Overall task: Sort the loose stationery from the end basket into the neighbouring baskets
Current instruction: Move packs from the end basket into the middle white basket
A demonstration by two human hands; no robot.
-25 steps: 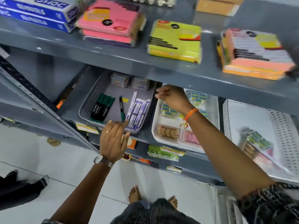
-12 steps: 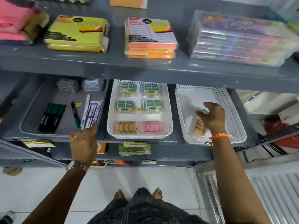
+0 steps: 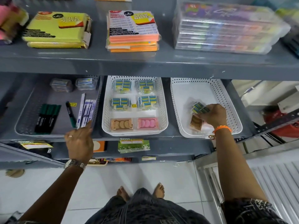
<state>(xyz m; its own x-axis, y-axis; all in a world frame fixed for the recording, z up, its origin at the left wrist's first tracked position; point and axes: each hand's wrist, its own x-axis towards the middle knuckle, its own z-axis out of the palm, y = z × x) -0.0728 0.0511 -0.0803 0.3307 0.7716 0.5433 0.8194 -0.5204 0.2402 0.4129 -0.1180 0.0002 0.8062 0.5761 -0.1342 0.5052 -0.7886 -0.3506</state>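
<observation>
The left hand [image 3: 79,142] rested on the near rim of the grey basket [image 3: 25,113], fingers loosely spread and holding nothing, a fingertip touching the pen packs [image 3: 85,110]. The middle basket [image 3: 162,110] held tidy rows of packets. In the right basket [image 3: 226,101], the right hand [image 3: 213,114] pinched a blue-yellow packet [image 3: 198,107] above a brown packet [image 3: 195,122].

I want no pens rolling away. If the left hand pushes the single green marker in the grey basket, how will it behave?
The green marker looks round, so it would probably roll sideways. It seems light and stiff. The grey basket wall should stop it.
</observation>
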